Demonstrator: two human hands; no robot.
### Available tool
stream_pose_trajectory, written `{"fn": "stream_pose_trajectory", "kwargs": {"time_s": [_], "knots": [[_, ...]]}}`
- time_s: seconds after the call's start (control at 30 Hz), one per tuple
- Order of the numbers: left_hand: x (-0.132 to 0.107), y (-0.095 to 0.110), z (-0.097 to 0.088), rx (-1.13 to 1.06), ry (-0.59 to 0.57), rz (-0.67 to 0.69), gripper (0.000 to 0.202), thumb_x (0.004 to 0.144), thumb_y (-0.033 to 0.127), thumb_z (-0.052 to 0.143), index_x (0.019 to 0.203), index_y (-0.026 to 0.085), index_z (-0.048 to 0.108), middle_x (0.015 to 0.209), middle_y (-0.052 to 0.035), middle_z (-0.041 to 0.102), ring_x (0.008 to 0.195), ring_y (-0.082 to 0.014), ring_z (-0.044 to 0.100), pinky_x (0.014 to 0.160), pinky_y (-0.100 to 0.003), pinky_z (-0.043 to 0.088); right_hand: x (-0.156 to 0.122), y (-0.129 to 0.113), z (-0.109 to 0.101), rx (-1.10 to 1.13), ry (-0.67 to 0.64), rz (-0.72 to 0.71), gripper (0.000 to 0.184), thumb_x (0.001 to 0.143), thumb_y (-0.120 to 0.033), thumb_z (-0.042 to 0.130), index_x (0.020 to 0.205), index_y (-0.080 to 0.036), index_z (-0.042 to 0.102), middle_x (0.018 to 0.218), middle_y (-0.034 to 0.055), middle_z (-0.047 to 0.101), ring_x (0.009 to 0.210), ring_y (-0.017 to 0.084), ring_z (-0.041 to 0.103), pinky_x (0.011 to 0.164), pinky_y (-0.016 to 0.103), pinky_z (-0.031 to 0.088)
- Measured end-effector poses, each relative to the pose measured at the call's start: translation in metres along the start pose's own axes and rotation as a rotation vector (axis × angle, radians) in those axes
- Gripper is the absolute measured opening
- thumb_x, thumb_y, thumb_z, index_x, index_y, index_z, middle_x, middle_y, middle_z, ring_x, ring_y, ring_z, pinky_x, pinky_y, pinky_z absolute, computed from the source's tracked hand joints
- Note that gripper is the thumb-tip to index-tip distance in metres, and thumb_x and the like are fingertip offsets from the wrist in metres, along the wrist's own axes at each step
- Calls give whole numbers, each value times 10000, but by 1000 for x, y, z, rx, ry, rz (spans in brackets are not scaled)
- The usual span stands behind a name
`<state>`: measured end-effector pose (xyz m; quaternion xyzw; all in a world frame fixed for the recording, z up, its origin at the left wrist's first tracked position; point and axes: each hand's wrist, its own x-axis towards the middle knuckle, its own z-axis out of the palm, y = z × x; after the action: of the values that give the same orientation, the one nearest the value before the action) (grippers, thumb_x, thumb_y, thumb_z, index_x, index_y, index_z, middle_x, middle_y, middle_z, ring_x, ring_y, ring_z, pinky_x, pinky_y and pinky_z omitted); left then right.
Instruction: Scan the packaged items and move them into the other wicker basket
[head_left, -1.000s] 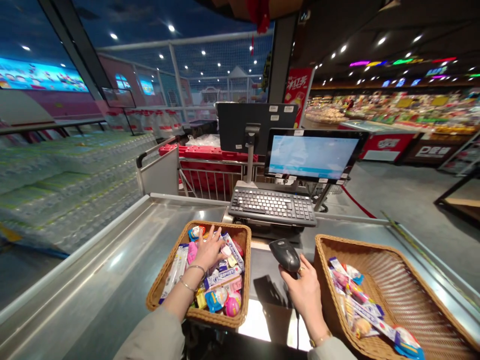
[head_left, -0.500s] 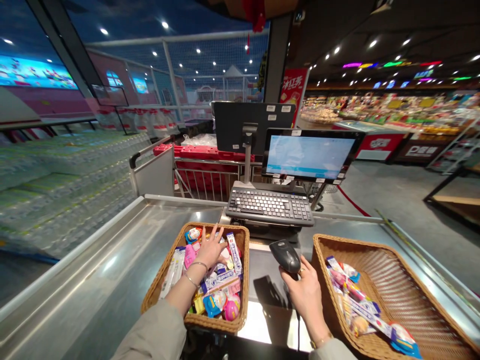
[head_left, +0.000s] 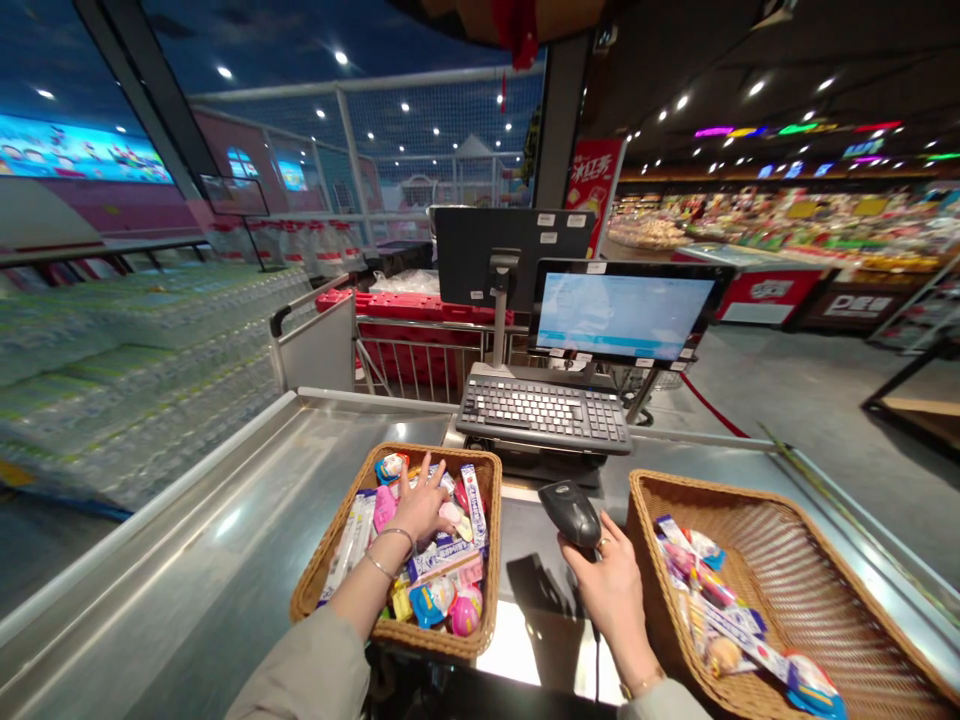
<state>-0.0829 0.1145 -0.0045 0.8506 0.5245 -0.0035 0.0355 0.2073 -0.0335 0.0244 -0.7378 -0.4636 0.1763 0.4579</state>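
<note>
While the handheld scanner [head_left: 570, 512] is being clasped by the right hand [head_left: 609, 580], fingers wrapped around its lower end, seemingly to hold its head clear of the counter [head_left: 247, 570], the packaged sweets [head_left: 444, 556] in the fuller basket [head_left: 492, 570] are being partly covered by the left hand [head_left: 420, 506], its fingers spread apart. The scanner is being flanked by this basket and the sparser basket [head_left: 787, 560], presumably so that both lie within reach.

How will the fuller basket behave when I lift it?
The fuller basket should be fairly stiff: its woven walls show no sag. Filled with packaged items, it is probably heavier than the other basket. Jumbled loosely, those items may shift if it tilts.
</note>
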Motion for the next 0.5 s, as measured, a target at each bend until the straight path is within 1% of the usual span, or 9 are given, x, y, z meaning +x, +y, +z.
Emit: {"fn": "stream_pose_trajectory", "kwargs": {"time_s": [0.1,0.27,0.4,0.5], "knots": [[-7,3,-3,-7,75,-13,373,699,530,796,929,243,734,1597,-118,383,1521,-436,129,1110,-791,-51,-1,-1,0,7,-5,-18,340,696,-467,634,838,-195,780,1121,121,740,1345,336,482,1115,444,380],[-21,6,-14,4,253,-47,304,719,390,816,970,248,718,1586,-106,403,1517,-431,165,1119,-803,-17,-1,-2,3,10,-17,-50,346,691,-457,649,859,-186,781,1126,139,735,1346,348,481,1109,470,392],[-28,10,-25,17,388,-80,308,752,362,797,1029,263,705,1585,-98,403,1519,-422,168,1118,-813,-15,-2,-3,6,10,-31,-90,329,699,-439,647,871,-193,780,1131,135,733,1352,354,475,1111,494,394],[-32,18,-35,14,459,-105,325,760,358,794,1052,260,692,1576,-100,417,1517,-423,177,1125,-813,11,-3,-5,8,6,-54,-134,297,704,-410,640,876,-210,778,1138,117,735,1370,358,449,1112,517,394]]}}
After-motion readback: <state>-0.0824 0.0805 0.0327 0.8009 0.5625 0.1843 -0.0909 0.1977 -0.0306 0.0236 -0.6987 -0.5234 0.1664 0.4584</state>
